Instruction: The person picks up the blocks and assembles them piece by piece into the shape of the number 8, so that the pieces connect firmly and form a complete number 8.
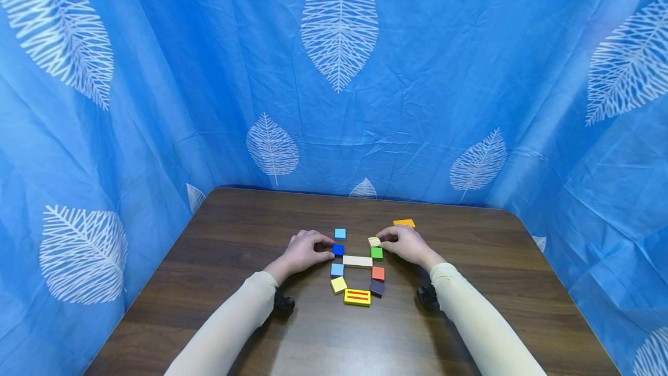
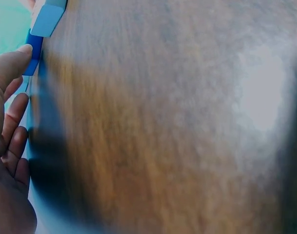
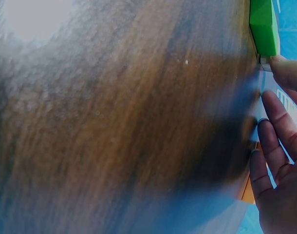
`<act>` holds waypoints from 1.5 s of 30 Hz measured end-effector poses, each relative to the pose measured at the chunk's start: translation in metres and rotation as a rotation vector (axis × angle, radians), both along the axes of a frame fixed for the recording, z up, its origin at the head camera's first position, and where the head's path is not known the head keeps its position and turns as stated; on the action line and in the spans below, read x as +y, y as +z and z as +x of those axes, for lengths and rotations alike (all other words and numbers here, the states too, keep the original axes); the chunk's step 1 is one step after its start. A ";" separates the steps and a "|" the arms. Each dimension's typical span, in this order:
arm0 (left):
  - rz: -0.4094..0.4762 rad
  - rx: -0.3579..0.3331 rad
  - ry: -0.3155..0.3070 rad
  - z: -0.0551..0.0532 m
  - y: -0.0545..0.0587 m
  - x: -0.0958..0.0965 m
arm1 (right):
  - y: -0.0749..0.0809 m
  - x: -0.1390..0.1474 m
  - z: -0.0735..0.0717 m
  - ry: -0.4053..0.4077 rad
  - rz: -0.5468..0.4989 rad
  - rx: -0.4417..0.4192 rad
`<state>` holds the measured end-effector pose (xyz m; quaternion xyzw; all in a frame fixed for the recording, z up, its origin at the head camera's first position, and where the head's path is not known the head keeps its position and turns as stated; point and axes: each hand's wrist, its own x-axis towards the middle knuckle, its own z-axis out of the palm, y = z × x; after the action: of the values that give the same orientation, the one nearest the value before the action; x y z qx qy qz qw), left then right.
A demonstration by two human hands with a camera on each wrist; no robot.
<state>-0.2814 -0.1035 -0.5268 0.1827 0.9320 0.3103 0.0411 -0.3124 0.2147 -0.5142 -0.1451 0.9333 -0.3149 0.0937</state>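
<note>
On the table, my left hand pinches a dark blue block between thumb and index finger. The left wrist view shows the thumb against that block, beside a light blue block. My right hand holds a pale striped block by its right side, just behind a green block. Seen from the right wrist, the other fingers spread loosely. A long cream block lies between the two columns of blocks.
A light blue block sits at the back. Nearer are another light blue block, a pale yellow block, a red-striped yellow block, a dark purple block and an orange-red block. An orange block lies behind the right hand.
</note>
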 end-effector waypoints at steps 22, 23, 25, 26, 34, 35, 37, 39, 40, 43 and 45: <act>0.081 -0.012 0.076 -0.003 0.012 -0.018 | -0.001 0.000 -0.001 0.019 0.003 0.035; 0.084 -0.014 0.079 -0.004 0.013 -0.018 | -0.001 -0.001 -0.001 0.020 0.003 0.034; 0.085 -0.014 0.087 -0.005 0.015 -0.018 | -0.001 -0.001 -0.001 0.022 0.002 0.034; 0.082 -0.012 0.090 -0.006 0.016 -0.018 | -0.001 -0.001 -0.001 0.023 0.001 0.034; 0.065 0.005 0.085 -0.013 0.022 -0.010 | -0.002 0.000 -0.001 0.027 0.004 0.042; 0.065 0.005 0.083 -0.014 0.022 -0.009 | -0.002 0.000 -0.001 0.027 0.005 0.042; 0.061 0.000 0.077 -0.017 0.022 -0.005 | -0.003 0.000 -0.001 0.026 0.009 0.043; 0.056 -0.008 0.072 -0.021 0.022 -0.002 | -0.003 0.000 -0.001 0.023 0.009 0.043; 0.050 -0.014 0.072 -0.022 0.022 0.000 | -0.002 -0.001 -0.001 0.021 0.008 0.043; 0.018 -0.020 0.069 -0.027 0.021 0.005 | -0.003 -0.001 0.000 0.016 0.005 0.043; 0.001 -0.022 0.070 -0.030 0.021 0.008 | -0.003 -0.001 0.000 0.016 0.004 0.047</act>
<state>-0.3115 -0.0954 -0.5059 0.1465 0.9372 0.3138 0.0403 -0.3127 0.2135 -0.5168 -0.1599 0.9346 -0.3088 0.0746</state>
